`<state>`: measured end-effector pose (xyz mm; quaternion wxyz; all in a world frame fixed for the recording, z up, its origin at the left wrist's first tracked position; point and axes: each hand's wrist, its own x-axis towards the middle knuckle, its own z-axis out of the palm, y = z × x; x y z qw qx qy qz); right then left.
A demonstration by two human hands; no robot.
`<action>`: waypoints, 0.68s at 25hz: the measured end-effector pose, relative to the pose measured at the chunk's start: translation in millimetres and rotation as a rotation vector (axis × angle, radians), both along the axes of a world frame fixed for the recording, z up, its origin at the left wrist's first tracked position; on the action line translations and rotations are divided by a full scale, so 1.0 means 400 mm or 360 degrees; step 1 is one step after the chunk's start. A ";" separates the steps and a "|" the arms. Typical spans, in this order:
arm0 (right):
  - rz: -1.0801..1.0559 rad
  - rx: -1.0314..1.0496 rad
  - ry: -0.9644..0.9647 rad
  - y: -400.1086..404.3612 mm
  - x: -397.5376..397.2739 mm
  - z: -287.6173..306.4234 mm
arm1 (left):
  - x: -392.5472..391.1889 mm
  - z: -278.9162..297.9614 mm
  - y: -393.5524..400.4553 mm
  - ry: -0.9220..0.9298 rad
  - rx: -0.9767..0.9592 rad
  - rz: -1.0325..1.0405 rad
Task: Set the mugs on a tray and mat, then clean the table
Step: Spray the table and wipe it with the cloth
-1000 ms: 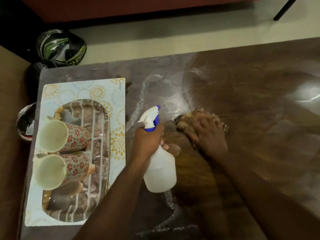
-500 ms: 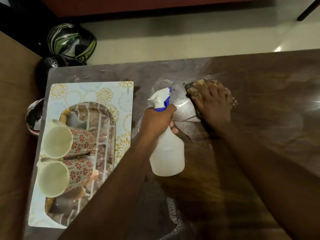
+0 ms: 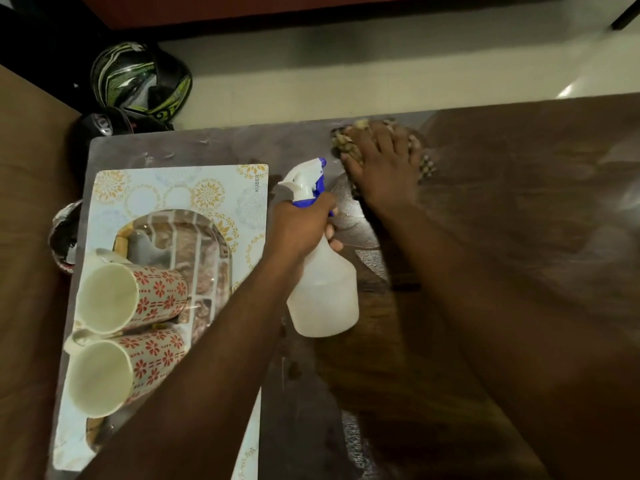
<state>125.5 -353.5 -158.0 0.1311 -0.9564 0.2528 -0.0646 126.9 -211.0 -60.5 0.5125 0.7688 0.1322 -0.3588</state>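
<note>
My left hand point(image 3: 304, 223) was clenched around the neck of the spray bottle point(image 3: 322, 289), just below its white and blue trigger head point(image 3: 306, 181), with the nozzle pointing toward the left edge of the tabletop point(image 3: 519, 237). Whether the bottle's base touched the wood I could not tell. My right hand point(image 3: 384, 168) lay flat, fingers straight, pressing the patterned cloth point(image 3: 426, 164) down against the far edge of the tabletop; the cloth showed bunched around my fingertips and beside my hand.

Streaks of wet shine lay on the wood between the bottle and the cloth, and a few more ran toward the near edge.

Along the left edge lay the mat point(image 3: 180, 188), pale with gold flower rings, and on it the tray point(image 3: 207, 251) with its brick-like pattern. Both mugs stood on the tray: the farther mug point(image 3: 138, 299) and the nearer mug point(image 3: 128, 368), touching side by side, white inside with red flower print outside. My left forearm crossed over the near end of the mat.

Beyond the far left corner, on the floor, sat a black and green helmet point(image 3: 138, 81).
</note>
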 end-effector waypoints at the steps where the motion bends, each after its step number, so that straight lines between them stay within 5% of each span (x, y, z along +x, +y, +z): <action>1: 0.0211 -0.0003 -0.0058 0.041 0.013 -0.010 | -0.002 -0.010 0.003 -0.0020 0.0026 0.0003; 4: 0.0694 -0.0099 -0.0058 0.006 -0.057 -0.023 | 0.004 -0.006 0.019 0.0013 0.0042 0.0024; 10: -0.0207 -0.0050 0.0103 -0.195 0.027 0.016 | 0.028 -0.027 0.092 -0.0032 0.0014 0.0139; 17: 0.0821 -0.0125 -0.0103 0.087 0.059 -0.042 | 0.008 -0.014 0.106 0.0001 -0.0019 0.0142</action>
